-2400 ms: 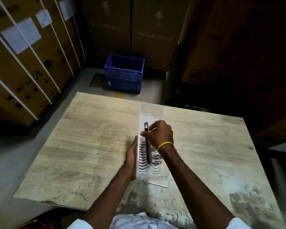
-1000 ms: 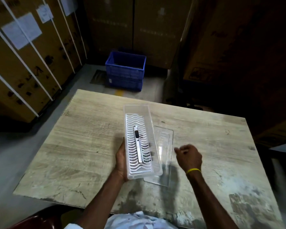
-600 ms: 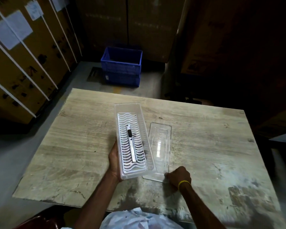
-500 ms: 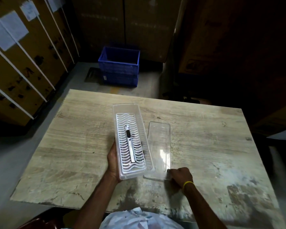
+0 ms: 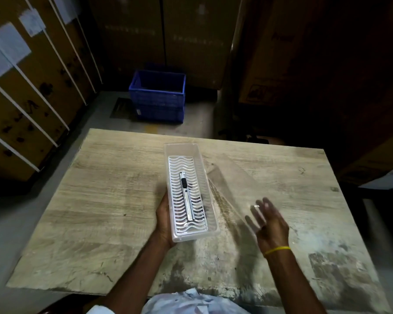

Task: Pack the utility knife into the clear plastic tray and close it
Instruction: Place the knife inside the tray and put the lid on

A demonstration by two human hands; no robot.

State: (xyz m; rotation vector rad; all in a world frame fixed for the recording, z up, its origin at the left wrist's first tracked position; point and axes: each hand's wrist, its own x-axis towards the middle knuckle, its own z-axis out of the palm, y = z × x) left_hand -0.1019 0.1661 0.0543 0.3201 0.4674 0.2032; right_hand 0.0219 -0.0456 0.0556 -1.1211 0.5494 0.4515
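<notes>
Clear plastic tray (image 5: 211,214) with utility knife (image 5: 186,196) inside — left hand (image 5: 165,219) grips its near-left side; right hand (image 5: 270,225) raises a blurred lid (image 5: 225,189), grip unclear, over the desk (image 5: 100,200).

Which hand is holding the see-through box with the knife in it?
The left hand, cupped along the box's near left side. The right hand, wearing the yellow band, is apart from it.

hands (image 5: 166,219): 2 | tray (image 5: 210,206): 1 | utility knife (image 5: 187,196): 1 | lid (image 5: 227,191): 1 | blue crate (image 5: 157,104): 1 | table (image 5: 114,189): 1
</notes>
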